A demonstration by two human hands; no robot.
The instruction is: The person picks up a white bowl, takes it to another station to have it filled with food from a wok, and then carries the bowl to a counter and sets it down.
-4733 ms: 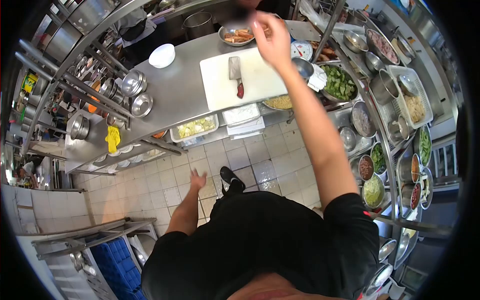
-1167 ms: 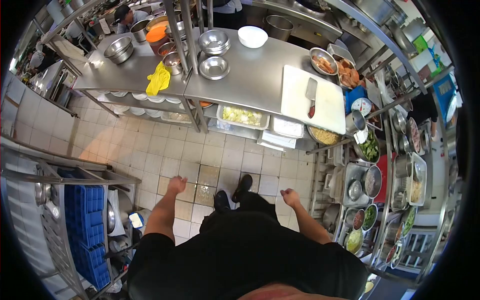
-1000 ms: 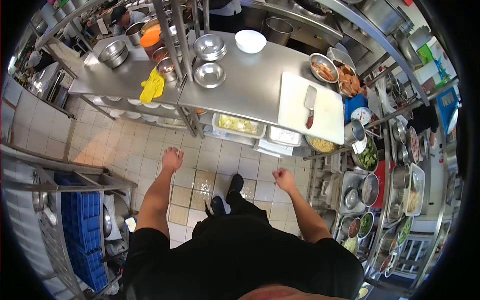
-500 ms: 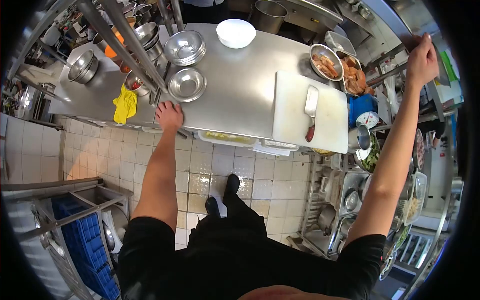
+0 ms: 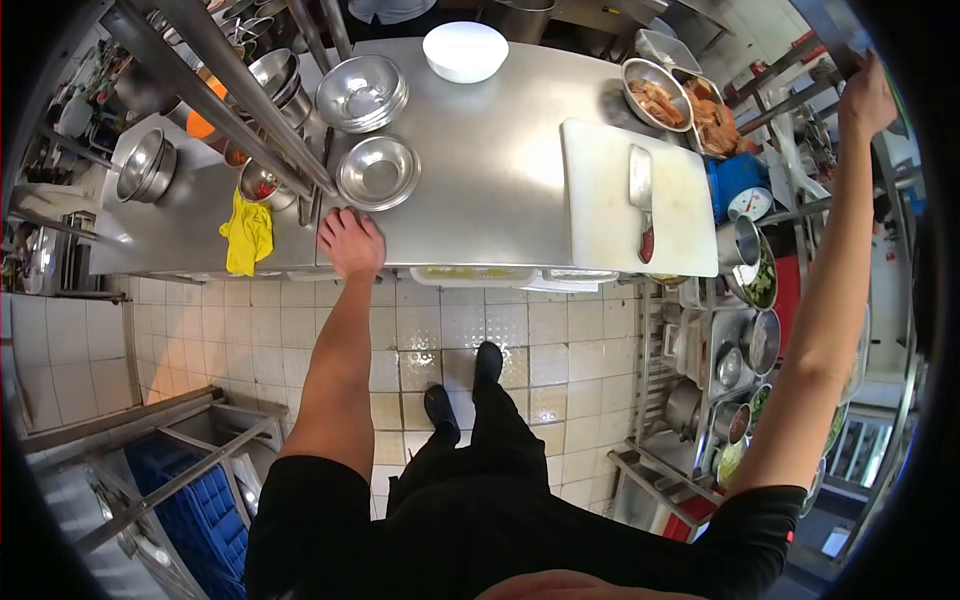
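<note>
My left hand (image 5: pixel 350 243) lies with fingers stretched on the near edge of the steel counter (image 5: pixel 490 190), just below a shallow steel bowl (image 5: pixel 380 174). At the far upper right my raised right hand (image 5: pixel 867 97) has its fingers curled at a dark edge by the shelving; I cannot tell what they hold. Between the hands, a white cutting board (image 5: pixel 600 225) carries a cleaver (image 5: pixel 640 180) with a dark red handle. A bowl of cooked meat (image 5: pixel 657 103) stands behind the board.
Stacked steel bowls (image 5: pixel 360 95) and a white bowl (image 5: pixel 465 52) stand on the counter. A yellow cloth (image 5: pixel 247 235) hangs over its edge at left. A dial scale (image 5: pixel 748 203) is right of the board. Blue crates (image 5: pixel 195 500) sit lower left. Someone stands across the counter.
The view has shifted, and my body has moved slightly relative to the counter. My left hand stays on the edge. My right hand is still raised, now farther right in view.
</note>
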